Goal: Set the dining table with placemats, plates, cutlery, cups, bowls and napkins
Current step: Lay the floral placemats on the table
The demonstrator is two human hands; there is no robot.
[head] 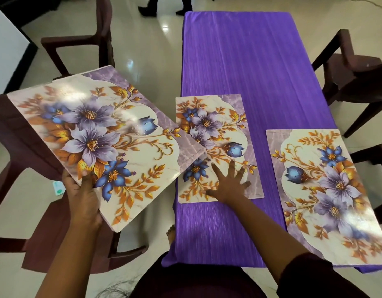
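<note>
Two floral placemats lie on the purple-clothed table (pixel 250 61): one placemat (pixel 215 130) at its left edge, another placemat (pixel 327 196) at the near right corner. My right hand (pixel 228 186) presses flat with spread fingers on the near end of the left placemat. My left hand (pixel 83 198) grips the near edge of a held placemat stack (pixel 93 136), thumb on top, lifted off the table to the left; its far corner overlaps the left placemat.
Dark brown plastic chairs stand at the left (pixel 24 190), far left (pixel 82 39) and right (pixel 357 82) of the table. A person's legs (pixel 164 5) stand on the tiled floor beyond the table. My bare foot (pixel 170 233) shows beside the cloth.
</note>
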